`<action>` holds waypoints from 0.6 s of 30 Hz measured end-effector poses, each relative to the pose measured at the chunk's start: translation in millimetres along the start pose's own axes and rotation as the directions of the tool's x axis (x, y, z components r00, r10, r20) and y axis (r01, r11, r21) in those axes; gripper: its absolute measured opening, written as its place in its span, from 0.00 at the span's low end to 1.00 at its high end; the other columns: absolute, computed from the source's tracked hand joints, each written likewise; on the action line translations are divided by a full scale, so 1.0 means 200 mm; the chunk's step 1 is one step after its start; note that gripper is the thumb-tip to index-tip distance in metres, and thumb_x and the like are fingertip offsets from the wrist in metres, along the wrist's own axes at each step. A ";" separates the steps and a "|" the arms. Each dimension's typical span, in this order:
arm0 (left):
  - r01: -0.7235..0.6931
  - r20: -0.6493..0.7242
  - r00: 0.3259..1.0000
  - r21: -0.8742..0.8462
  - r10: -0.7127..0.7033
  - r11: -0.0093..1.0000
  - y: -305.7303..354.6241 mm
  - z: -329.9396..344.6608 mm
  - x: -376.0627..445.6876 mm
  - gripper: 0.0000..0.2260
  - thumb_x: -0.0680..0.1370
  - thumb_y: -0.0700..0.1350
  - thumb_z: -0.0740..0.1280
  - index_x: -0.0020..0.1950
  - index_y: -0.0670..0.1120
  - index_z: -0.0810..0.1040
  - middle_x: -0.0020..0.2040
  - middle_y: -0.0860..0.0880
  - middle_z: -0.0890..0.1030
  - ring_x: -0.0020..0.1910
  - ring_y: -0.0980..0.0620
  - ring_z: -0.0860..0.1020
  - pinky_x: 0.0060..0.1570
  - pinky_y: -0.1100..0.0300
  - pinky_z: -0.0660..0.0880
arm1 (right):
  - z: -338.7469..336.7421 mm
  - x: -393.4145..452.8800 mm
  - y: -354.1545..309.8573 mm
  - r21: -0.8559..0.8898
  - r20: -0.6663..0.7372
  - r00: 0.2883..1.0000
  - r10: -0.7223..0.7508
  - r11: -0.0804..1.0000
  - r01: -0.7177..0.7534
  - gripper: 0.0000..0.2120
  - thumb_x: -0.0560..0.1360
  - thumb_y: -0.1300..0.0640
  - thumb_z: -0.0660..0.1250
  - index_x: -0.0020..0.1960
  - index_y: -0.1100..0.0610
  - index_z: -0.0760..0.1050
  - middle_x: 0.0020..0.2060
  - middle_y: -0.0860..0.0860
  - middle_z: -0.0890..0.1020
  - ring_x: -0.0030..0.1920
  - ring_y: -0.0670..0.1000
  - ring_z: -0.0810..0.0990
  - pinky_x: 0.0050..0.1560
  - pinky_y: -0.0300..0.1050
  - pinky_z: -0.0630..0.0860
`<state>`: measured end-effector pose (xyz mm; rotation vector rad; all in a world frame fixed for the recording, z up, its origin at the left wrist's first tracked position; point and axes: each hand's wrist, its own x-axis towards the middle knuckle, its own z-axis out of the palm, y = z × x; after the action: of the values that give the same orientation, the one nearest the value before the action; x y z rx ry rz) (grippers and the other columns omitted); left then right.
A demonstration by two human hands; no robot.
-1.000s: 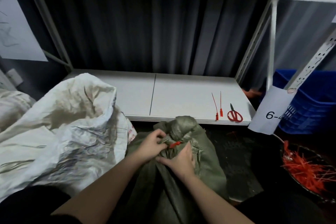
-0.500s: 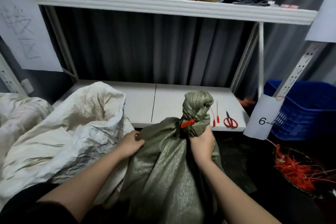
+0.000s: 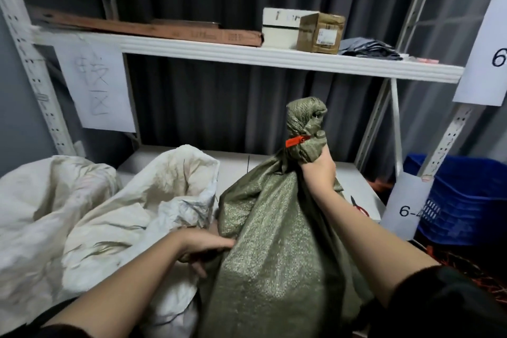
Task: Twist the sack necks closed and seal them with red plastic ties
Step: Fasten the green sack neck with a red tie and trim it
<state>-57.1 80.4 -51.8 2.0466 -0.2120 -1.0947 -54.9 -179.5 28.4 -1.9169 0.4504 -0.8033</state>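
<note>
Hiding behind sack (image 3: 277,241), left fingers (image 3: 201,269), scissors (image 3: 356,204)

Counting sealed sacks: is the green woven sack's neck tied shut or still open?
Tied shut. A red plastic tie cinches the green woven sack at its twisted neck, which the right hand grips.

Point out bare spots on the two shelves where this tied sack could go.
Lower shelf: bare strip between white sack and green sack; its right end holds scissors. Upper shelf is crowded with boxes; only its far right end looks bare.
</note>
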 end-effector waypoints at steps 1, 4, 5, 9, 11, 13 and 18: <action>-0.027 0.005 1.000 -0.012 0.027 1.000 -0.02 -0.01 -0.01 0.39 0.64 0.62 0.73 0.70 0.51 0.64 0.68 0.41 0.71 0.67 0.41 0.71 0.50 0.51 0.80 | 0.02 -0.01 -0.04 -0.008 0.001 1.000 -0.019 1.000 0.019 0.29 0.69 0.48 0.70 0.68 0.43 0.67 0.55 0.52 0.82 0.57 0.57 0.78 0.56 0.49 0.74; -0.114 -0.085 0.990 -0.033 0.110 0.993 -0.03 -0.04 -0.07 0.35 0.65 0.61 0.73 0.66 0.56 0.60 0.51 0.47 0.78 0.47 0.48 0.81 0.36 0.57 0.79 | 0.05 -0.02 -0.16 -0.050 0.018 0.996 -0.088 0.995 0.089 0.30 0.70 0.48 0.71 0.69 0.44 0.66 0.56 0.53 0.81 0.57 0.58 0.78 0.54 0.47 0.72; -0.134 -0.114 0.985 -0.049 0.128 0.990 -0.02 -0.04 -0.06 0.34 0.67 0.60 0.73 0.66 0.56 0.60 0.46 0.48 0.78 0.39 0.52 0.81 0.32 0.59 0.77 | 0.06 -0.01 -0.21 -0.049 0.029 0.993 -0.112 0.992 0.114 0.30 0.70 0.49 0.71 0.69 0.45 0.66 0.56 0.53 0.81 0.57 0.57 0.78 0.52 0.44 0.71; -0.179 -0.218 0.965 -0.137 0.147 0.974 0.05 -0.07 0.02 0.37 0.59 0.61 0.74 0.63 0.48 0.68 0.44 0.45 0.84 0.33 0.50 0.82 0.31 0.56 0.78 | 0.11 0.07 -0.34 -0.042 0.098 0.979 -0.177 0.982 0.182 0.27 0.70 0.55 0.71 0.67 0.45 0.68 0.54 0.51 0.82 0.56 0.55 0.78 0.48 0.39 0.67; -0.194 -0.309 0.943 -0.201 0.126 0.960 0.09 -0.09 0.10 0.35 0.64 0.59 0.74 0.65 0.47 0.65 0.52 0.41 0.81 0.36 0.48 0.82 0.33 0.51 0.80 | 0.14 0.15 -0.38 -0.041 0.134 0.965 -0.224 0.972 0.232 0.28 0.69 0.54 0.72 0.67 0.45 0.68 0.55 0.50 0.82 0.57 0.53 0.79 0.51 0.41 0.70; -0.205 -0.380 0.920 -0.268 0.092 0.941 0.13 -0.11 0.20 0.32 0.70 0.56 0.71 0.68 0.45 0.62 0.58 0.40 0.77 0.43 0.47 0.80 0.31 0.53 0.81 | 0.19 0.24 -0.41 -0.034 0.165 0.949 -0.267 0.960 0.276 0.30 0.68 0.54 0.73 0.68 0.45 0.68 0.55 0.49 0.82 0.57 0.51 0.79 0.55 0.42 0.73; -0.252 -0.487 0.872 -0.371 0.044 0.894 0.28 -0.26 0.45 0.24 0.77 0.55 0.63 0.67 0.43 0.62 0.52 0.43 0.76 0.45 0.48 0.76 0.30 0.59 0.76 | 0.38 0.50 -0.45 -0.031 0.259 0.900 -0.351 0.928 0.370 0.29 0.69 0.54 0.73 0.67 0.46 0.69 0.56 0.46 0.81 0.58 0.47 0.78 0.56 0.41 0.72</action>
<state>49.8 28.6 -52.8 1.7899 0.1068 -0.4646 67.5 -149.7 119.5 -2.1770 -0.0338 -0.7708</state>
